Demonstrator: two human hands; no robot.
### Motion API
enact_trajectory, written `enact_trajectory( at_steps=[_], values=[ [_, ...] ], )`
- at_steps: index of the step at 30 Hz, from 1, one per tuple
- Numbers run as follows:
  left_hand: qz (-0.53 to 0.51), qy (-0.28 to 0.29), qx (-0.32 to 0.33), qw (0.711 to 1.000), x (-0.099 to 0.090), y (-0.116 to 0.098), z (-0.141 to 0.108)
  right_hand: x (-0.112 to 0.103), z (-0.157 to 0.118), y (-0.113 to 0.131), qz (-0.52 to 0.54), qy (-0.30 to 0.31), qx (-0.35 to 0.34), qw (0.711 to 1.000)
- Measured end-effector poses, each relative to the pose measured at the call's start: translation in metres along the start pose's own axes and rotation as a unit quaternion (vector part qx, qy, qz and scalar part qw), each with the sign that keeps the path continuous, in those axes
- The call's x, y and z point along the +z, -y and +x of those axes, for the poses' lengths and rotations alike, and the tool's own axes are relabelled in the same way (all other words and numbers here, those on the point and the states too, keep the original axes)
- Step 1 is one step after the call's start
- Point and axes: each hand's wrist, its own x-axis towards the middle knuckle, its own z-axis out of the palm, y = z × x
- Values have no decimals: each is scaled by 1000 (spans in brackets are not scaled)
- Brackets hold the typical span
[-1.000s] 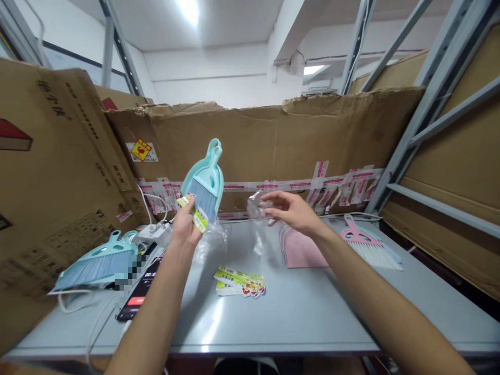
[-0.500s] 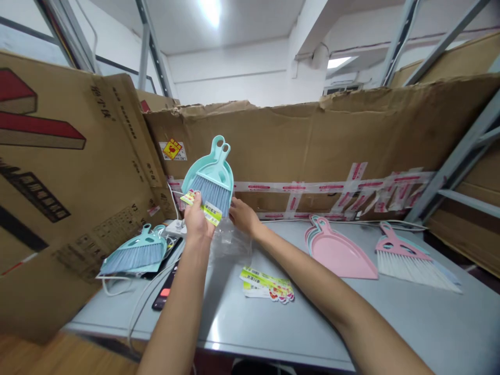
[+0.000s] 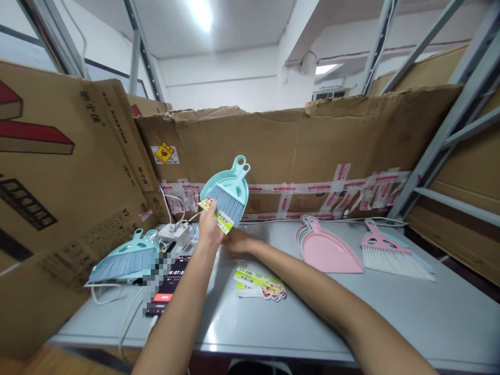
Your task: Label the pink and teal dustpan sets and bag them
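left hand (image 3: 208, 224): holds teal dustpan (image 3: 211, 182), brush (image 3: 229, 198), card (image 3: 225, 223) | right hand (image 3: 236, 242): beside it, partly hidden

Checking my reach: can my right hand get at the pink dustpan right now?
Probably yes: the pink dustpan lies on the table with nothing on top. The right hand, beside the left hand, shows too unclearly to tell if it holds anything.

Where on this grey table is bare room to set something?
Widest: right front, bordered by the right forearm, pink plastic dustpan and pink brush with white bristles. Smaller: between the yellow-green paper cards and the near edge of the table. Crowded: around the right hand, and left, with the turquoise brush and dustpan and black phone.
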Motion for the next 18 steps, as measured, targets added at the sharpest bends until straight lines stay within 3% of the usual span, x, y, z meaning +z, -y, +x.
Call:
enact_trajectory(
  at_steps=[2, 3, 5, 6, 8, 10, 13, 18],
  values=[
    [4, 12, -30, 999, 0, 10, -2, -30, -11, -4, 45, -80, 38, 995],
    [11, 20, -44, 999, 0, 16, -4, -49, -20, -6, 114, -168, 71, 977],
    [28, 35, -69, 997, 1, 29, -9, -90, -45, -10, 260, -346, 129, 892],
    [39, 42, -81, 995, 1, 36, -12, -109, -59, -11, 322, -398, 138, 848],
    [64, 58, -112, 990, 1, 51, -21, -143, -90, -12, 391, -430, 140, 802],
    [88, 86, -149, 981, 0, 66, -32, -165, -120, -13, 382, -415, 144, 813],
    [118, 144, -191, 964, -2, 85, -48, -176, -157, -15, 361, -384, 178, 831],
    [173, 175, -193, 950, -11, 103, -57, -197, -196, -33, 460, -439, 157, 756]
  ],
)
